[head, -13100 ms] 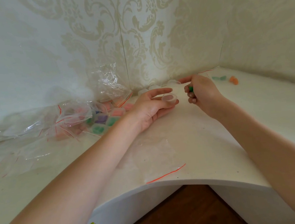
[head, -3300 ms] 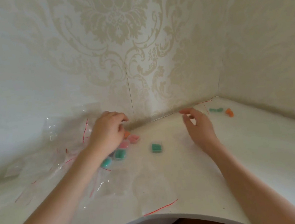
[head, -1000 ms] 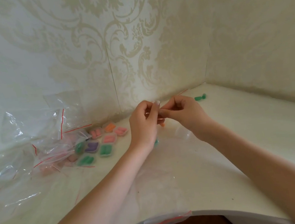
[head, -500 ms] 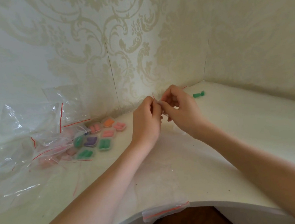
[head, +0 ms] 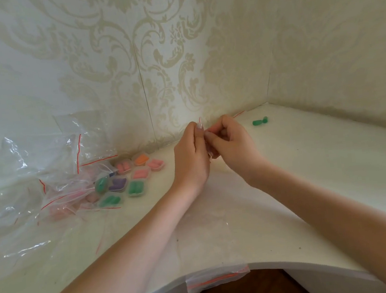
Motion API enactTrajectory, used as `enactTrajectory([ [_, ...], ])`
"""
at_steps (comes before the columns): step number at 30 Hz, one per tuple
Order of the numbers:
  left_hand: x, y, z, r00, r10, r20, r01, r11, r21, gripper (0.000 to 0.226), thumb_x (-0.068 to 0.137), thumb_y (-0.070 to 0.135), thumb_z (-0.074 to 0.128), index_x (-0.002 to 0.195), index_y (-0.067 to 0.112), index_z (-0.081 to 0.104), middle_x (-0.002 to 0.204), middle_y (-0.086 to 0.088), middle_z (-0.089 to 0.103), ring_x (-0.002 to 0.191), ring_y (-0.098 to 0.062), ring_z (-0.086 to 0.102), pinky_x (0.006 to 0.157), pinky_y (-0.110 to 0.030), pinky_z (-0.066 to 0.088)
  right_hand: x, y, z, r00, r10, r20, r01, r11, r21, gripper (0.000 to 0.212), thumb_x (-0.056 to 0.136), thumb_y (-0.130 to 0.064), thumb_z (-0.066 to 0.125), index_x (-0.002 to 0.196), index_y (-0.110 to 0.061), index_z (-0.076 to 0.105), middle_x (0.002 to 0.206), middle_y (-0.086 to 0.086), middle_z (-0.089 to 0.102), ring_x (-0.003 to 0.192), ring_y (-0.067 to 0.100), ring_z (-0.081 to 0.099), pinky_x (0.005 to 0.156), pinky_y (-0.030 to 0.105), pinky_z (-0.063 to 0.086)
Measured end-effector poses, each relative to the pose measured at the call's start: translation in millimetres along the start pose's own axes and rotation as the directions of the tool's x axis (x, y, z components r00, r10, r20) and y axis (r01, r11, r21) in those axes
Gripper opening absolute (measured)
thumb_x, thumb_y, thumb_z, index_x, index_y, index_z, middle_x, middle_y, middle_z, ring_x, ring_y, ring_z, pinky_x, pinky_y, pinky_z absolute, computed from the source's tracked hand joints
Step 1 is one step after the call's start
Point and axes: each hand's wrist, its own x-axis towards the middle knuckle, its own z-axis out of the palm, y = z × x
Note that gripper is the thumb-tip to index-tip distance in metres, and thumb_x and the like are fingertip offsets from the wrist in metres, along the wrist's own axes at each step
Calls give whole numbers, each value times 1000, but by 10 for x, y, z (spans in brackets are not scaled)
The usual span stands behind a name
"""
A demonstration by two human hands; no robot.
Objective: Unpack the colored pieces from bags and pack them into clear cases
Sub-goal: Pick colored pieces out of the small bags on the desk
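You have about nine filled cases [head: 131, 178] at nine o'clock, two green pieces [head: 260, 121] loose at one, and both hands [head: 211, 149] pinching a small bag [head: 206, 136] to open it.

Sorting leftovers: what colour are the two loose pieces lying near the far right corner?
Green; the loose pieces show in the head view.
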Motion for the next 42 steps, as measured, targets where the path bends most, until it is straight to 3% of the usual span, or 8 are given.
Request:
enactTrajectory([
  [10, -18, 79, -51, 997, 57, 59, -76, 911, 406, 35, 101, 19, 33, 66, 18, 31, 60, 5, 40, 49, -6, 35, 45, -12, 32, -20, 88, 80, 987, -161, -10, 151, 943, -297, 12, 98, -5, 32, 86, -7, 32, 71, 2, 42, 61, 13, 37, 48, 28, 37],
  [19, -25, 45, -25, 969, 202, 143, -247, 772, 585, 20, 99, 12, 34, 78, 12, 36, 64, 5, 42, 61, -19, 46, 53, -27, 24, 94, 30, -14, 972, -2, -233, -20, 995, -95, 29, 101, -16, 22, 73, -20, 26, 56, -9, 29, 46, 6, 29, 34, 25, 37],
  [23, 21, 9, -66, 970, 225, 89, -235, 786, 572, 28, 101, 20, 31, 76, 11, 40, 63, -1, 50, 60, -22, 52, 54, -33, 33, 95, 141, -111, 942, -313, -120, 227, 858, -461, 13, 95, -9, 40, 95, -20, 33, 78, -11, 43, 65, 14, 46, 54, 39, 48],
  [28, 158, 100, -258, 979, 125, -162, -37, 887, 460, 40, 102, 21, 33, 63, 19, 31, 55, 4, 40, 48, -14, 38, 47, -23, 31, 51, -184, -256, 915, -332, 230, 375, 910, -177, 19, 83, -30, 59, 70, -16, 60, 65, -11, 55, 61, 7, 46, 56, 20, 36],
  [29, 201, 93, -311, 970, 122, -209, -29, 916, 401, 40, 102, 21, 34, 62, 18, 30, 55, 2, 39, 49, -22, 42, 48, -29, 34, 20, -286, -295, 882, -195, 428, 292, 941, -173, 20, 81, -34, 63, 70, -17, 66, 66, -10, 61, 60, 8, 50, 56, 18, 38],
  [31, 265, 148, -417, 952, 91, -292, -2, 956, 294, 40, 100, 23, 35, 61, 17, 30, 55, 0, 39, 54, -36, 52, 48, -45, 39, -62, -418, -325, 638, 125, 760, 252, 899, -359, 13, 78, -40, 71, 88, -31, 71, 85, -15, 65, 72, 6, 57, 62, 11, 41],
  [34, 339, 286, -574, 921, 47, -388, 57, 966, 252, 42, 102, 16, 33, 60, 14, 29, 56, -1, 34, 42, -5, 54, 40, -19, 35, -231, -362, -194, 392, 348, 852, 352, 799, -488, 39, 76, -42, 75, 109, -48, 55, 106, -19, 47, 88, -3, 46, 75, 6, 36],
  [42, 394, 477, -833, 908, -111, -403, 180, 974, 136, 37, 101, 19, 32, 67, 7, 42, 58, -11, 44, 27, -11, 47, 50, -43, 52, -472, -229, 696, 728, -24, 686, 465, 751, -468, 20, 79, -9, 61, 98, -15, 62, 86, -3, 52, 77, 14, 46, 67, 29, 40],
])
